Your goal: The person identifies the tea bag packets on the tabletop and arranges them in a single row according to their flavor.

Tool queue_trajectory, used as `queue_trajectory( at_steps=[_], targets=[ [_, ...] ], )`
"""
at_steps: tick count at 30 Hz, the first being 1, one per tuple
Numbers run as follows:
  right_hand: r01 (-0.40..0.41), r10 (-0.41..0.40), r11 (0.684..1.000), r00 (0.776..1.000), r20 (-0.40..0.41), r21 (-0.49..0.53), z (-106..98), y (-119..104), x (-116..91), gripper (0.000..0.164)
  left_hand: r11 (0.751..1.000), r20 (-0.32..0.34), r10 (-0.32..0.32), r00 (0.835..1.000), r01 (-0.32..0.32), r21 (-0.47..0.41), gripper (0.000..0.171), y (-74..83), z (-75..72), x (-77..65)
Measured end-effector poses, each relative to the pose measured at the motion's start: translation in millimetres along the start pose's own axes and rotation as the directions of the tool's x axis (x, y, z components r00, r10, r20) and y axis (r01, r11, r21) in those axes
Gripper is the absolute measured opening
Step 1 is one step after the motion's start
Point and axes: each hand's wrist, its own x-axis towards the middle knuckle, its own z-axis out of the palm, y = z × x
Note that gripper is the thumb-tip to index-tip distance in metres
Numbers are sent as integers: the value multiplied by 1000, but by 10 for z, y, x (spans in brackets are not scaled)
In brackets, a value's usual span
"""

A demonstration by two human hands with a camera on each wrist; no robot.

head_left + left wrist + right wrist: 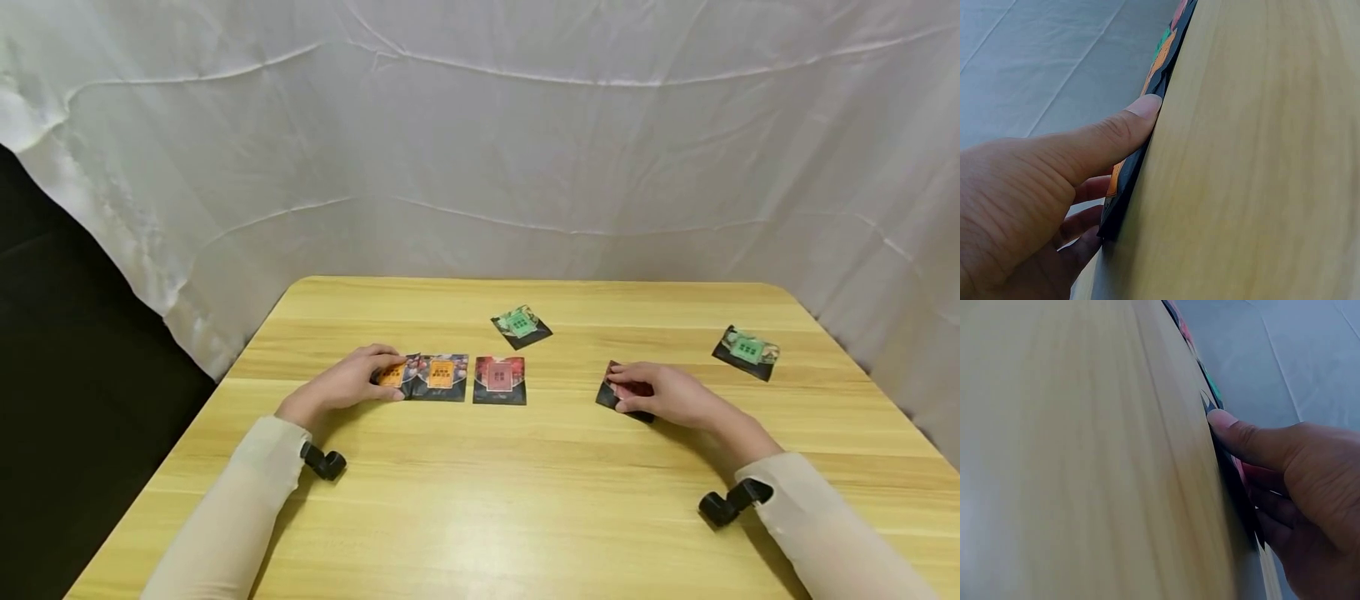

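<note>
At the left end of a row of small flat packets, my left hand point(348, 381) holds an orange-labelled packet point(392, 375) by its edges, thumb on the near side and fingers on the far side. Its right edge meets a second orange-labelled packet point(442, 377). A red-labelled packet point(500, 381) lies just right of these, a narrow gap between. Farther right, my right hand point(675, 396) grips another red-labelled packet point(606, 397), which is turned at an angle and partly covered by the fingers. In the right wrist view, the thumb presses this dark packet's point(1232, 487) near edge.
One green-labelled packet point(522, 326) lies askew behind the row. Another green-labelled packet point(746, 351) lies tilted beyond my right hand. The wooden table point(480, 492) ends at a white curtain point(525, 167). Black wrist cameras point(324, 461) jut from both sleeves.
</note>
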Motion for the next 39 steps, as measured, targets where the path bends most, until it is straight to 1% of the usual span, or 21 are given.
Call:
queue_trajectory(
  at_steps=[5, 10, 17, 22, 27, 31, 35, 38, 39],
  targets=[
    [40, -41, 999, 999, 23, 12, 36, -63, 83, 51, 1000, -4, 4, 1000, -4, -1, 74, -1, -5, -2],
    [83, -82, 996, 996, 38, -12, 55, -111, 129, 49, 1000, -8, 5, 1000, -5, 1, 74, 1, -16, -4],
    [183, -181, 979, 983, 33, -87, 69, -152, 201, 49, 1000, -10, 9, 1000, -9, 6, 75, -7, -15, -19],
    [217, -213, 974, 975, 66, -70, 91, -197, 263, 48, 1000, 3, -13, 1000, 13, 3, 75, 1, -10, -23],
    [227, -222, 972, 971, 89, -57, 99, -246, 329, 47, 1000, 13, -25, 1000, 25, -2, 75, 14, -2, -14],
    [214, -209, 976, 972, 107, -42, 90, -284, 376, 46, 999, 15, -32, 999, 32, -5, 75, 24, -3, -3],
    [186, -183, 982, 976, 117, -17, 99, -334, 426, 45, 999, 18, -37, 999, 37, -2, 75, 24, -3, 1],
    [165, -164, 986, 981, 108, 5, 131, -369, 473, 46, 999, 18, -44, 999, 44, -10, 75, 22, -2, 1],
    [155, -155, 988, 982, 103, 14, 145, -382, 491, 46, 999, 15, -36, 999, 37, -6, 75, 19, -1, 0]
  ],
)
